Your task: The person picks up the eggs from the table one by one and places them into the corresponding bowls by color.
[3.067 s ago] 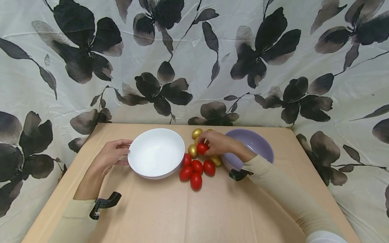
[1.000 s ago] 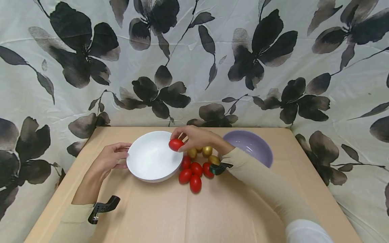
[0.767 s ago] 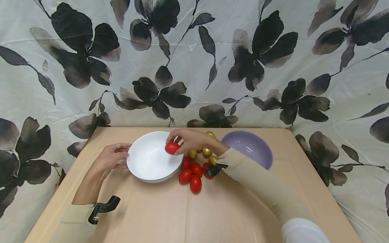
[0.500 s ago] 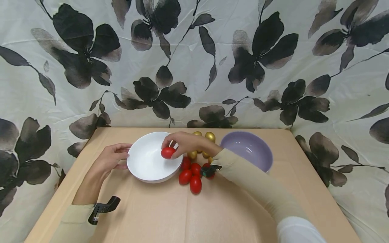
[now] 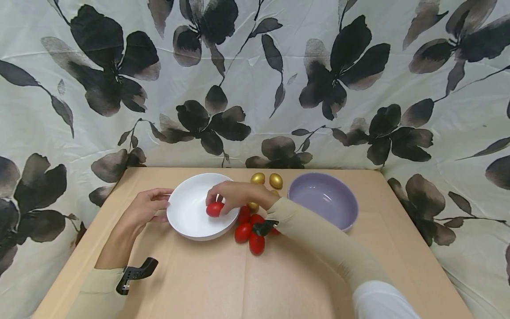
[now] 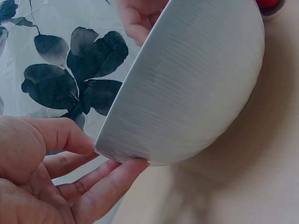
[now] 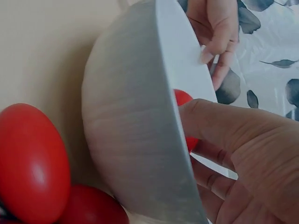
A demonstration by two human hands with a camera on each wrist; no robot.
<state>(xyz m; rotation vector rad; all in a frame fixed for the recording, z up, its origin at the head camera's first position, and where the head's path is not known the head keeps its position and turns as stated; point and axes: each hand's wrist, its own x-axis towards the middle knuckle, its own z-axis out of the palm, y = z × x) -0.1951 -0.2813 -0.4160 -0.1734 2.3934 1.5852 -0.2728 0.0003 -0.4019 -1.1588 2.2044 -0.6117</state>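
A white bowl (image 5: 185, 215) stands on the table, left of centre. At its left rim my left hand (image 5: 146, 207) holds it, thumb at the edge and fingers against the outer wall, as the left wrist view shows. Inside the bowl's right half, my right hand (image 5: 238, 195) pinches a red egg (image 5: 214, 209) between thumb and fingers. In the right wrist view the rim partly hides this egg (image 7: 184, 99). Several red eggs (image 5: 256, 244) lie right of the bowl, some covered by my right wrist. Several gold eggs (image 5: 276, 180) lie behind them, partly hidden by my forearm.
A purple bowl (image 5: 320, 195) stands to the right, beside my right forearm; nothing shows inside it. The wooden table (image 5: 207, 279) ends at a back edge against a floral cloth (image 5: 255, 88). Black straps sit on both wrists.
My right hand has carried the red egg left from the pile, over the white bowl's rim and down into the bowl. My left hand has stayed at the bowl's left rim.
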